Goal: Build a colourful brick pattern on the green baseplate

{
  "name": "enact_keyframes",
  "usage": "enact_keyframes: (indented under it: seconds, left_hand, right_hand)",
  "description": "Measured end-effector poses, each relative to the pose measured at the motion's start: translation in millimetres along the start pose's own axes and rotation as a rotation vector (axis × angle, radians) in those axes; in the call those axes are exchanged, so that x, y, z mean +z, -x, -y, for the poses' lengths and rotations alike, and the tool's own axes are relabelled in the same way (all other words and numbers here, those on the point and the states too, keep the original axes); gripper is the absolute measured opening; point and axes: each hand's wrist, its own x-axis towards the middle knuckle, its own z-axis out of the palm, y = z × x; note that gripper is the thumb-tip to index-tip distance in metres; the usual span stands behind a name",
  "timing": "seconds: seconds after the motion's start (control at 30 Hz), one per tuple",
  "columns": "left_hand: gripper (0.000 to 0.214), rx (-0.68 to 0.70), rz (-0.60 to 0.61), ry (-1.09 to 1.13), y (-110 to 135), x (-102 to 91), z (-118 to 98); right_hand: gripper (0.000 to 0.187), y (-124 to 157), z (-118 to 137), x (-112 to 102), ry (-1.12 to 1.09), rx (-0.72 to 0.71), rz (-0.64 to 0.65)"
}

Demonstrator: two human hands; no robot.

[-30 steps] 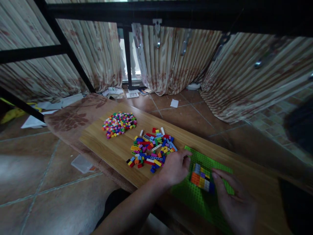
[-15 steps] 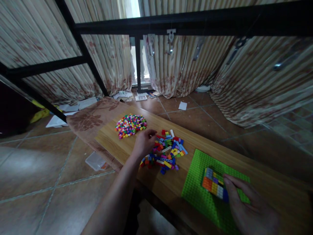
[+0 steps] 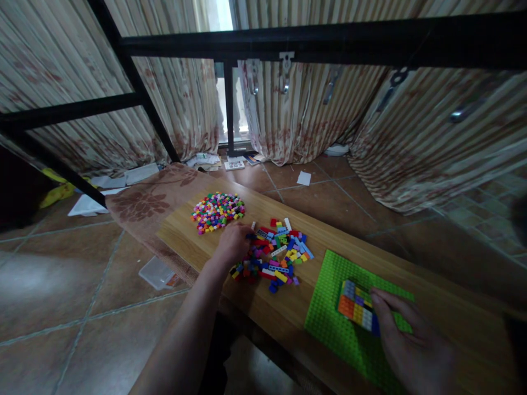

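My left hand rests on the left edge of a pile of mixed coloured bricks on the wooden board; its fingers curl down into the bricks, and what they pinch is hidden. My right hand lies on the green baseplate, fingers stretched against the right side of a small block of orange, yellow, grey and purple bricks fixed on the plate. A second heap of tiny coloured bricks sits further left on the board.
The board lies on a brown floral cushion over a tiled floor. A clear plastic lid lies on the floor at the left. A black metal frame crosses overhead, with striped curtains and papers behind.
My left hand left the baseplate, went left across the brick pile, and has now settled lower on the pile's left edge. My right hand stayed by the built block.
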Motion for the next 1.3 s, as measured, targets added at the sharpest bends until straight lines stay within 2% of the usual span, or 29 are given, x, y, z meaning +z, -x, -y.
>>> enact_keyframes:
  seconds: [0.17, 0.27, 0.33, 0.43, 0.47, 0.5, 0.6, 0.7, 0.87, 0.97, 1.1, 1.17, 1.3]
  left_hand:
    - [0.022, -0.065, -0.075, 0.156, -1, -6.7, -7]
    - [0.023, -0.081, -0.074, 0.497, 2, -6.4, -25]
    - [0.025, -0.038, 0.031, 0.853, 8, 0.0, -44]
    - [0.030, -0.031, 0.304, 1.245, 23, 17.2, -82]
    - [0.031, -0.048, 0.396, 1.306, 29, 23.5, -94]
    - [0.032, -0.076, 0.436, 1.360, 34, 29.7, -106]
    - [0.031, -0.135, 0.502, 1.453, 46, 45.4, -131]
    - [0.031, -0.117, 0.551, 1.494, 51, 57.5, -144]
    - [0.027, -0.009, 0.570, 1.392, 52, 68.8, -152]
    - [0.025, -0.006, 0.498, 1.267, 50, 69.6, -153]
    - [0.021, -0.002, 0.337, 1.081, 44, 72.5, -150]
    - [0.022, 0.026, 0.290, 0.991, 42, 76.6, -148]
    - [0.024, 0.106, 0.266, 0.784, 43, 83.7, -150]
  right_hand:
    - [0.036, -1, -1, 1, -0.026, -0.015, 0.000]
    - [0.033, 0, 1, 1, -0.052, -0.049, -0.011]
    - [0.030, 1, 6, 1, -0.093, -0.068, 0.001]
    - [0.026, 4, 15, 3, -0.163, -0.102, 0.071]
    - [0.026, 5, 18, 4, -0.184, -0.120, 0.102]
    - [0.029, 6, 21, 5, -0.204, -0.139, 0.135]
    - [0.040, 7, 26, 6, -0.232, -0.185, 0.225]
    - [0.045, 7, 26, 6, -0.201, -0.212, 0.237]
    - [0.032, 1, 18, 1, -0.133, -0.241, 0.199]
    - [0.030, -4, 8, -6, -0.081, -0.201, 0.195]
    - [0.032, -11, -8, -14, -0.026, -0.034, 0.144]
    - [0.034, -13, -14, -14, -0.022, 0.022, 0.158]
    - [0.032, -12, -14, -6, -0.036, -0.006, 0.236]
